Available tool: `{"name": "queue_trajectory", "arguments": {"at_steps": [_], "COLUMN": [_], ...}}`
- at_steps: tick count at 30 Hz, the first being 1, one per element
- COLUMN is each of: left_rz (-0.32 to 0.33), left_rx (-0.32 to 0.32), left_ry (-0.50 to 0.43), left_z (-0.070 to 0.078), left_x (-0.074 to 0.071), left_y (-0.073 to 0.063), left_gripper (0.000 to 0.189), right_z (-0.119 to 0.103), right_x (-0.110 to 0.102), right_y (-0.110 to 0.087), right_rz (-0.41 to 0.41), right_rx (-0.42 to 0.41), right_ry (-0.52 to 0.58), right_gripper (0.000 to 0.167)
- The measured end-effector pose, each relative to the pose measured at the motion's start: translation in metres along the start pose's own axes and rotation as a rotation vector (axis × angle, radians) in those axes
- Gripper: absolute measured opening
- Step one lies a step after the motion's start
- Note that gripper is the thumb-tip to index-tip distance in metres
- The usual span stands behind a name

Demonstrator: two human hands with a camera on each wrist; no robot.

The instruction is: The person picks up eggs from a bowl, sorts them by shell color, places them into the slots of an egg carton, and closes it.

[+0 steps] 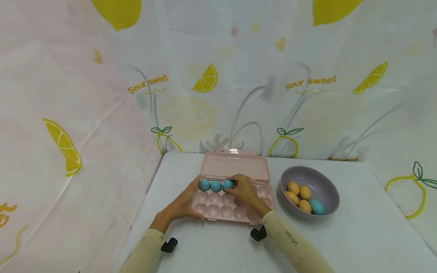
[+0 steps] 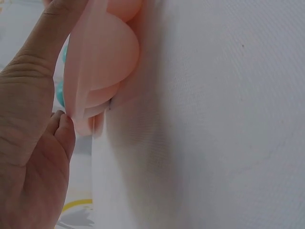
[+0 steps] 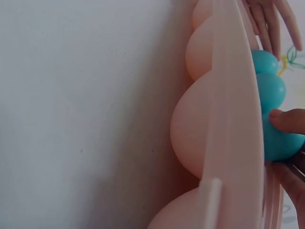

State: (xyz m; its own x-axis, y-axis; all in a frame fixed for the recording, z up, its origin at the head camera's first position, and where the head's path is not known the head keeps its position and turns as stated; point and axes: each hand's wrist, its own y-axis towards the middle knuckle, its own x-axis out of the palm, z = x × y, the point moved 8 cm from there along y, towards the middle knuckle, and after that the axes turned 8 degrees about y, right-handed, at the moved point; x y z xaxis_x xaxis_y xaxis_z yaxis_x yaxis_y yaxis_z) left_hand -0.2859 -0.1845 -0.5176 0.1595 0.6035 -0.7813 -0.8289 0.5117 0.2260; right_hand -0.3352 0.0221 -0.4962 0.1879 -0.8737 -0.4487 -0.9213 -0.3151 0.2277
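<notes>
A pink plastic egg carton (image 1: 227, 213) lies on the table with its lid (image 1: 235, 165) folded back. Two blue eggs, one at the left corner (image 1: 204, 185) and one beside it (image 1: 216, 186), sit in its back row. My right hand (image 1: 245, 190) pinches a third blue egg (image 1: 228, 184) at the third cup of that row; thumb and fingertips hold this egg (image 3: 281, 140) in the right wrist view. At the carton's left end, my left hand (image 1: 186, 201) grips the side, thumb along the front corner and fingers towards the back. The left wrist view shows that hand (image 2: 33, 109) against the rim.
To the right of the carton stands a grey-purple bowl (image 1: 329, 185) with several orange-yellow eggs (image 1: 305, 192) and one blue egg (image 1: 316, 207) inside. A lemon-printed cloth (image 1: 239, 76) hangs behind the white table (image 1: 211, 250).
</notes>
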Motion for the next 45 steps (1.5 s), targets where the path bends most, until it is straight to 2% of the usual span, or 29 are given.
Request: {"name": "queue_trajectory", "arguments": {"at_steps": [6,10,19,28,35,40,45], "left_rz": [-0.02,-0.028,-0.023,-0.034,-0.035,-0.031,-0.024], "left_rx": [-0.056,-0.083,-0.062,-0.093,-0.087,-0.08,-0.073], "left_ry": [0.009,0.012,0.03,0.024,0.031,0.031,0.034], "left_z": [-0.007,-0.008,-0.006,-0.007,-0.005,-0.007,-0.008], "left_x": [0.003,0.004,0.001,0.002,0.002,0.002,0.002], "left_y": [0.0,-0.001,0.001,-0.001,0.0,0.0,0.0], "left_gripper": [0.148,0.148,0.147,0.147,0.147,0.146,0.146], "right_z": [0.001,0.002,0.005,0.003,0.002,-0.005,-0.014], "right_x": [0.002,0.004,0.003,0.003,0.001,-0.008,-0.025], "right_y": [-0.001,-0.002,-0.003,-0.004,-0.003,0.001,0.004], "right_rz": [0.012,0.005,0.034,0.014,0.018,0.031,0.066], "right_rx": [-0.038,-0.033,-0.004,0.016,0.036,0.017,-0.033], "right_ry": [-0.012,-0.04,-0.13,-0.122,-0.103,-0.106,-0.131], "right_gripper": [0.038,0.04,0.043,0.045,0.043,0.043,0.047]}}
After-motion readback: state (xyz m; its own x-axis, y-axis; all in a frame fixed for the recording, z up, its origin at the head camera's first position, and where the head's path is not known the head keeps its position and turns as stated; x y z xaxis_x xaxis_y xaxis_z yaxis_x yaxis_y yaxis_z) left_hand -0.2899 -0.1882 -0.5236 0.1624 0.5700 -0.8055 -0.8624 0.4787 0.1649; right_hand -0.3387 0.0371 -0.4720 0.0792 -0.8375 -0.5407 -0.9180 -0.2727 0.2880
